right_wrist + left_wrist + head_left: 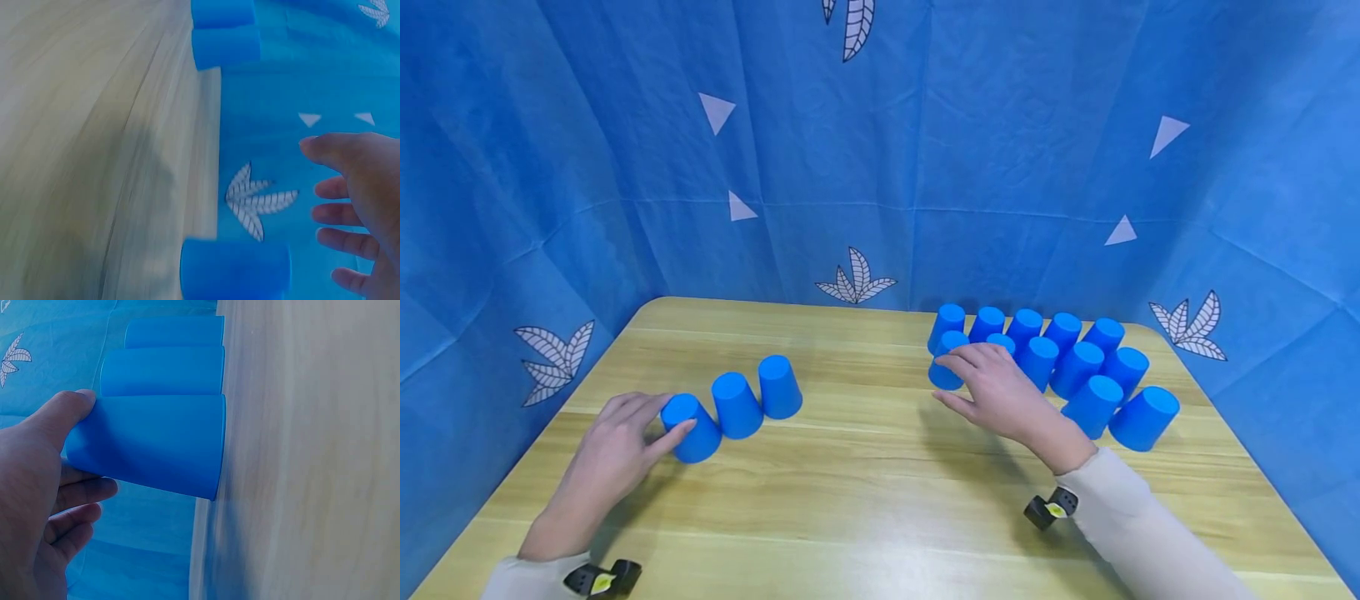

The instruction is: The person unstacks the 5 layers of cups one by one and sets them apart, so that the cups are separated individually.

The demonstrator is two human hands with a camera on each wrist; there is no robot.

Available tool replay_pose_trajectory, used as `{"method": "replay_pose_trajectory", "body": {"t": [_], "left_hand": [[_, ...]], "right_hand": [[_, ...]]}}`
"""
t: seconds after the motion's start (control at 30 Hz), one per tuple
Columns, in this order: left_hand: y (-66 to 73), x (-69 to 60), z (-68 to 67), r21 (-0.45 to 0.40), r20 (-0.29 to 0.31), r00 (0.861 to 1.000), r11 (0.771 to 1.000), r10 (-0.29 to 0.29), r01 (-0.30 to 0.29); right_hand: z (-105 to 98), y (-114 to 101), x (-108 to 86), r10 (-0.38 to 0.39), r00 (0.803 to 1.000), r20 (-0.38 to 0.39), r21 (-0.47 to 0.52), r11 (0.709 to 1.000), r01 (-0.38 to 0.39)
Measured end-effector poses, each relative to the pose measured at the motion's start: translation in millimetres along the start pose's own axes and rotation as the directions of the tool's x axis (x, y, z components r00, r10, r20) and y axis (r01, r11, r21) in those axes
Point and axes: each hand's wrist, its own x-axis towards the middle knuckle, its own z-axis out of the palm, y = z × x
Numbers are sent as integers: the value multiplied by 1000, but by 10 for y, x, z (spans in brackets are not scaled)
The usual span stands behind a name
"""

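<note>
On the left of the table, my left hand (613,450) holds the nearest of three upside-down blue cups (698,437). The left wrist view shows the thumb on one side of this cup (147,440) near its narrow end, with fingers on the other side. Its wide rim is at the tabletop. A middle cup (737,407) and a far cup (781,389) continue the slanting row. My right hand (1000,393) hovers in front of the right-hand group, nearest a blue cup (945,375). In the right wrist view its fingers (337,214) are relaxed, apart from any cup.
Several more upside-down blue cups stand close together in rows at the right, including one at the near corner (1145,419). Beneath everything is a light wooden table (850,500). A blue curtain (880,150) with leaf and triangle prints hangs along its back and sides.
</note>
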Motion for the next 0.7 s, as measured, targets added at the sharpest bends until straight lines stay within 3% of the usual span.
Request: {"method": "replay_pose_trajectory", "body": {"t": [0.3, 0.7], "left_hand": [[-7, -6, 2, 0, 1, 1000, 1000, -8, 8], [5, -9, 7, -3, 3, 1000, 1000, -21, 21]], "right_hand": [[125, -342, 425, -65, 998, -14, 35, 997, 65], [273, -809, 999, -112, 985, 129, 23, 994, 109]]}}
